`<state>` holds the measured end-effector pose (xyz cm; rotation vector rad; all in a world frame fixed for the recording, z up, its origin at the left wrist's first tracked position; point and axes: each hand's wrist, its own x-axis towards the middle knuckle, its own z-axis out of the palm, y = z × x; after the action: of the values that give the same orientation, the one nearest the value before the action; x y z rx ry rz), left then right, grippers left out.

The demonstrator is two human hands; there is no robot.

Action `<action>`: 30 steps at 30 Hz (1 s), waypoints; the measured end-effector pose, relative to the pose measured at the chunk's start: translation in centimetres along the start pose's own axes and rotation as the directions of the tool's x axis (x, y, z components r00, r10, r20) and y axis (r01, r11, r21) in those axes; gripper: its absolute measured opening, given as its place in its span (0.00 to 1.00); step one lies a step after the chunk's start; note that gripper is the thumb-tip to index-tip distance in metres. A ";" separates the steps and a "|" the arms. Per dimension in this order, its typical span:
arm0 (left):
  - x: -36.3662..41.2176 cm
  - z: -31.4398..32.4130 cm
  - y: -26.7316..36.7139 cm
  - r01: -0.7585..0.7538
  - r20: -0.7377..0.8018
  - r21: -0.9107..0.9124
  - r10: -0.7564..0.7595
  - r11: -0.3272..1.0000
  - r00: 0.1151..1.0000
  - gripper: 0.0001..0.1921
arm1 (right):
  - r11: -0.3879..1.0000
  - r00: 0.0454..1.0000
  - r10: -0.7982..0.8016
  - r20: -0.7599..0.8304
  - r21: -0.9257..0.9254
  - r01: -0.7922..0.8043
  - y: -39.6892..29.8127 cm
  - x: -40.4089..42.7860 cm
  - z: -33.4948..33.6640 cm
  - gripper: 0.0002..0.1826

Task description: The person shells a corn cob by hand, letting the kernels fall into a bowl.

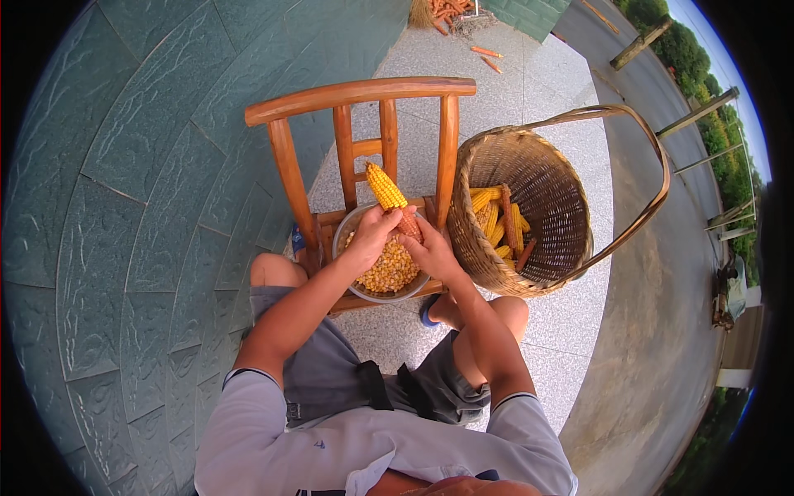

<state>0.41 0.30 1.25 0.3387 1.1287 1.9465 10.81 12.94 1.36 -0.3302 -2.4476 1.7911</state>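
Note:
Both hands hold one partly shelled corn cob point(386, 187) above a round bowl point(376, 297). Yellow kernels cover its far end, while the near part is bare and reddish. My left hand point(372, 232) grips the cob around its middle, with the thumb at the edge of the kernels. Around the bare near end is my right hand point(432, 251). Loose corn kernels point(388, 268) lie in the bowl beneath my hands. The bowl rests on the seat of a wooden chair point(360, 92), whose backrest stands on the far side.
To the right, a woven basket point(555, 192) with a tall arched handle point(660, 167) holds yellow corn cobs point(490, 214) and a few bare ones. Stripped cobs point(487, 52) lie on the speckled floor beyond, near a broom point(422, 13). A green tiled wall point(167, 186) borders the left.

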 end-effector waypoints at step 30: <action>0.0 -0.1 0.0 0.021 -0.036 0.036 -0.020 0.999 0.999 0.19 | 0.998 0.997 0.060 0.050 0.014 -0.061 -0.1 0.1 -0.3 0.23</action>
<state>0.33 0.28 1.23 0.3117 1.1880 1.9231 10.74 13.24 1.59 -0.3672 -2.4812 1.8630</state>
